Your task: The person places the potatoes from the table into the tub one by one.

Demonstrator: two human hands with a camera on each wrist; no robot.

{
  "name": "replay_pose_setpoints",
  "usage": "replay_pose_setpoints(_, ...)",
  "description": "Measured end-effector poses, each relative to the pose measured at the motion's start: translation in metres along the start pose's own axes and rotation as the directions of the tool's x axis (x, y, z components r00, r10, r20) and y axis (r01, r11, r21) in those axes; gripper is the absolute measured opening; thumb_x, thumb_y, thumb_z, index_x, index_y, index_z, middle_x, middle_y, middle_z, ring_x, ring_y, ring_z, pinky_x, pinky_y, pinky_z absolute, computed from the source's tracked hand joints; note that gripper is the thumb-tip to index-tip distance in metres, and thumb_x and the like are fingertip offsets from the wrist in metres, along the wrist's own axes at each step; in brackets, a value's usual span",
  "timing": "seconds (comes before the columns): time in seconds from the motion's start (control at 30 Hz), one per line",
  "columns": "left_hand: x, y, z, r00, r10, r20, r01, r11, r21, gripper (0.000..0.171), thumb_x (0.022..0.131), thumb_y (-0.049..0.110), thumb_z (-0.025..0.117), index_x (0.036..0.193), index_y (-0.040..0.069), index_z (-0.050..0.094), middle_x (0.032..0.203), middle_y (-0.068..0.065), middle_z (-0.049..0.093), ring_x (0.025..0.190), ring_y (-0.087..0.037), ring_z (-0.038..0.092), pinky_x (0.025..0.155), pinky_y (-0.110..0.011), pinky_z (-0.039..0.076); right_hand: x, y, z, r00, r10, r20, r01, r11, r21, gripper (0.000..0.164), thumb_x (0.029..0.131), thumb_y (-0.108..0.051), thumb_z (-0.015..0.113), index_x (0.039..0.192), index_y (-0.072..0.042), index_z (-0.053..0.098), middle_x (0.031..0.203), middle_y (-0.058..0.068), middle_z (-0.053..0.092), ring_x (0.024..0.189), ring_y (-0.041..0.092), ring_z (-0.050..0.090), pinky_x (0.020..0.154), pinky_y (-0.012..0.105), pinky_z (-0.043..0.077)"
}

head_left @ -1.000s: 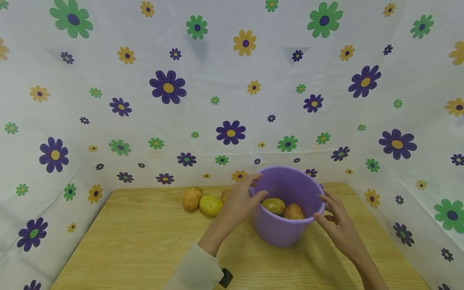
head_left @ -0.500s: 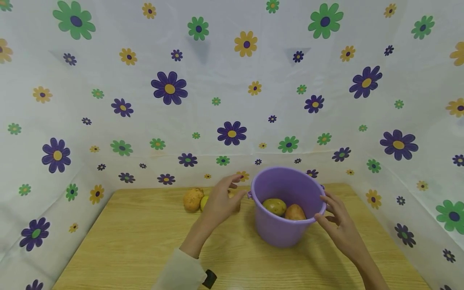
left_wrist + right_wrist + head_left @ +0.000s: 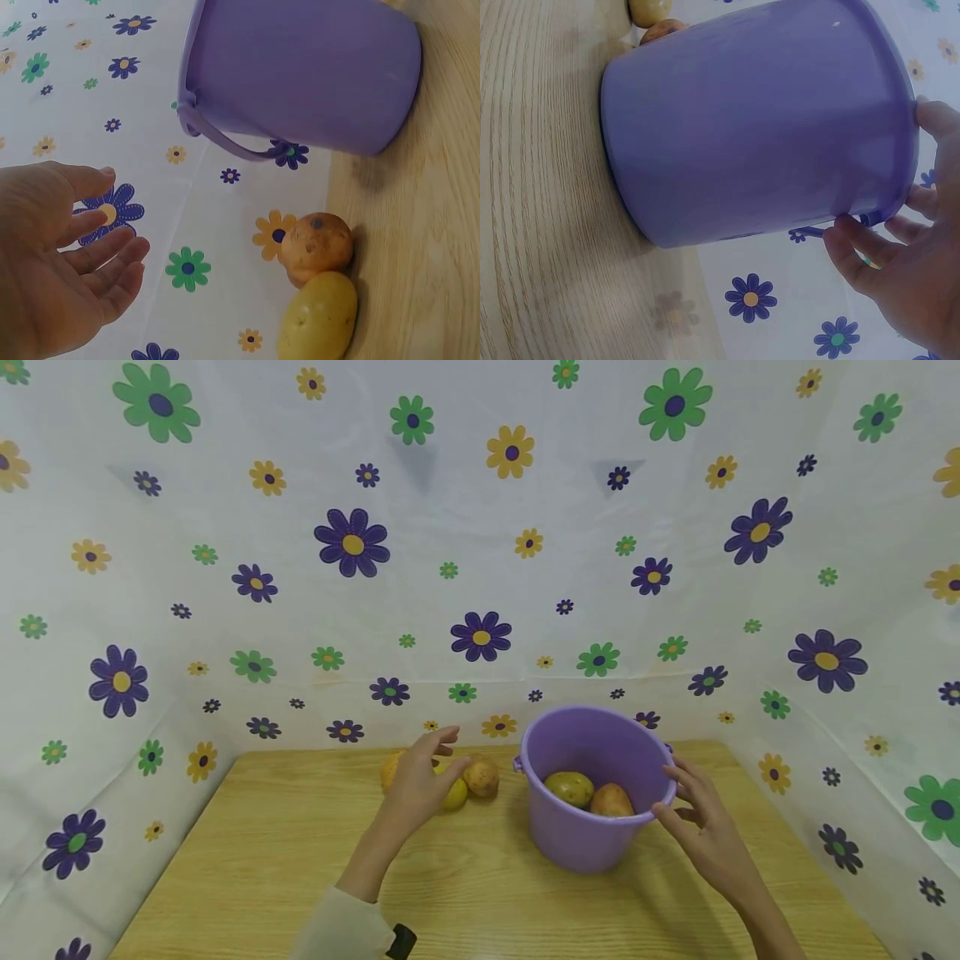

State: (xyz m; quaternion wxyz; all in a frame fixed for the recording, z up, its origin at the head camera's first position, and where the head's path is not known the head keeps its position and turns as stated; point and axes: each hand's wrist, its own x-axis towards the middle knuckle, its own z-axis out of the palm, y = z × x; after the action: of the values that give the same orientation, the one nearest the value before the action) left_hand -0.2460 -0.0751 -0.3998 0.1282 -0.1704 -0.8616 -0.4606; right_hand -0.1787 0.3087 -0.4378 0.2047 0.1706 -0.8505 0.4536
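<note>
Right hand [image 3: 703, 828] is gripping bucket [image 3: 576, 842]; empty left hand [image 3: 416, 781] is seemingly reaching.
Potatoes [image 3: 482, 777] near worktop's [image 3: 487, 893] back edge are needing grasping.

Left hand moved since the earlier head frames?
Yes. In the head view, the left hand has moved left against the flowered backdrop, from the bucket's rim to in front of the potatoes.

From here, the left hand [image 3: 416, 783] partly covers the leftmost potato [image 3: 388, 771] and the yellow potato [image 3: 456, 795]; the purple bucket [image 3: 581, 843] hides the bottom of the brown potato [image 3: 612, 800] inside.
</note>
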Motion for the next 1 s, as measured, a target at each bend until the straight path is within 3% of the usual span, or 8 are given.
replay_pose_setpoints(0.47, -0.014, -0.037, -0.006, 0.995, -0.099, -0.02, 0.099, 0.995, 0.022, 0.048, 0.097, 0.011, 0.074, 0.14, -0.001, 0.058, 0.134, -0.017, 0.064, 0.114, -0.032, 0.063, 0.097, -0.048, 0.055, -0.001, 0.002, -0.001, 1.0, -0.003, -0.001, 0.003, 1.0, -0.003, 0.054, 0.101, -0.001, 0.063, 0.151, 0.007, 0.043, 0.162, 0.022, 0.03, 0.125, -0.001, 0.049, 0.09, 0.009, 0.046)
replay_pose_setpoints(0.77, -0.024, -0.067, 0.002, 0.984, -0.18, 0.011, 0.179, 0.983, 0.049, 0.047, 0.098, 0.013, 0.071, 0.138, -0.007, 0.057, 0.136, -0.025, 0.061, 0.117, -0.04, 0.063, 0.102, -0.051, 0.053, -0.002, 0.004, -0.001, 1.0, -0.002, -0.008, 0.002, 1.0, 0.0, 0.055, 0.101, -0.001, 0.063, 0.151, 0.007, 0.043, 0.162, 0.022, 0.03, 0.124, -0.001, 0.05, 0.09, 0.009, 0.046)
replay_pose_setpoints(1.0, -0.032, -0.09, 0.012, 0.979, -0.204, 0.018, 0.203, 0.977, 0.065, 0.046, 0.098, 0.013, 0.07, 0.135, -0.013, 0.057, 0.128, -0.03, 0.063, 0.115, -0.043, 0.062, 0.1, -0.055, 0.052, -0.001, 0.005, -0.001, 1.0, -0.016, -0.006, 0.016, 1.0, 0.001, 0.053, 0.101, 0.0, 0.063, 0.15, 0.007, 0.044, 0.162, 0.021, 0.031, 0.125, 0.001, 0.05, 0.09, 0.009, 0.047)
